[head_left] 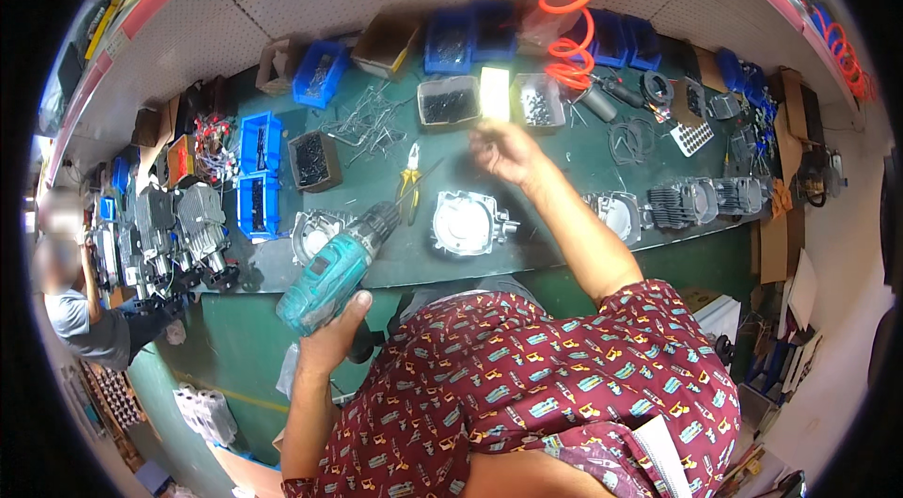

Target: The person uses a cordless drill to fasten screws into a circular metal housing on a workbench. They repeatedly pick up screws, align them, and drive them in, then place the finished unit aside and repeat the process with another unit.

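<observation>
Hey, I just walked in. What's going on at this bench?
Someone is working at a green bench. Their left hand grips a teal cordless drill. Their right hand is beside the small-parts bins, its fingers bunched; whether it holds anything is hard to tell. A silver metal casting lies on the bench in front of them, with yellow-handled pliers just to its left.

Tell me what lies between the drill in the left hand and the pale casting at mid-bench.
The head view shows pliers, their yellow handles reaching between the drill and casting.
</observation>
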Demonstrator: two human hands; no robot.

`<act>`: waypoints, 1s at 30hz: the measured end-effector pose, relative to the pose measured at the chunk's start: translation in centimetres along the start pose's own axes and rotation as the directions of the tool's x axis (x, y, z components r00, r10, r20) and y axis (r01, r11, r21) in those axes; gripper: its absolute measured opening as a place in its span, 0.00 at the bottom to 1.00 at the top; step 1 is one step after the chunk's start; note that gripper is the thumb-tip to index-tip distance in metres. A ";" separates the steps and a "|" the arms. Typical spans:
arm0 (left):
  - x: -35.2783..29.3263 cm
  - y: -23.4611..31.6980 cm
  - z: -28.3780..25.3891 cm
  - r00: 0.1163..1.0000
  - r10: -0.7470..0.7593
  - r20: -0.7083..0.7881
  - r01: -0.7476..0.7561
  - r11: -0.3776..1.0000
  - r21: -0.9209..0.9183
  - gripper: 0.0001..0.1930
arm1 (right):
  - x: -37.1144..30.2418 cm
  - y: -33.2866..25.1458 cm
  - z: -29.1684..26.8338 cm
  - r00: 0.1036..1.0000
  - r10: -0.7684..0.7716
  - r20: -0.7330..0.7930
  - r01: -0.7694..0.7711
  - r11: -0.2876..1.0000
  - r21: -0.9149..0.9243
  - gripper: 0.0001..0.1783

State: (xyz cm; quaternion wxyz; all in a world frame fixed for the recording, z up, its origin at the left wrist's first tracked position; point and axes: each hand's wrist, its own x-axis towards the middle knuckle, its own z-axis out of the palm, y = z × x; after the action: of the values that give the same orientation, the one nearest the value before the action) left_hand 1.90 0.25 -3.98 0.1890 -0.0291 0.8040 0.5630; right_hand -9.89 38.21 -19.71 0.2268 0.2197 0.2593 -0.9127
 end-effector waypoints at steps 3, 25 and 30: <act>0.6 0.4 0.3 0.997 0.069 0.036 -0.070 0.997 0.019 0.11 | -3.1 1.6 0.9 0.994 -0.101 -0.034 0.093 0.978 -0.185 0.11; 0.6 -0.4 0.7 0.983 0.008 0.184 -0.016 0.999 0.042 0.17 | -7.1 5.1 1.5 0.978 -0.182 -0.102 0.174 0.981 -0.088 0.09; 0.5 -0.8 0.5 0.984 0.023 0.176 -0.030 0.999 0.035 0.16 | -7.0 4.8 1.8 0.978 -0.181 -0.100 0.166 0.976 -0.141 0.10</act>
State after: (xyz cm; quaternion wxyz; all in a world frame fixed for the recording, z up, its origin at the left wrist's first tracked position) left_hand 1.83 0.51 -5.02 0.2521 0.0348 0.7950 0.5506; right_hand -2.27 35.59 -16.49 0.1451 0.2318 0.3498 -0.8960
